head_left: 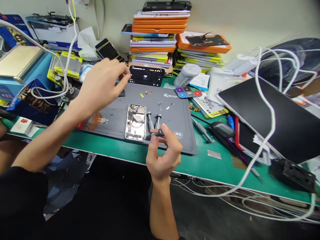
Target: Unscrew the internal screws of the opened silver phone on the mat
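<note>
While the right hand pinches a dark tool beside the opened phone on the gray mat, the left hand hangs curled near the lit-up phone, can't tell if it's gripping anything.

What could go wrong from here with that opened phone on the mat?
The dark tool in the right hand is close to a lower corner of the opened phone, so a slip might scratch its exposed inside. Small loose parts lie on the mat and could be brushed away. The left hand is raised, apparently near the lit phone, and might knock it.
</note>
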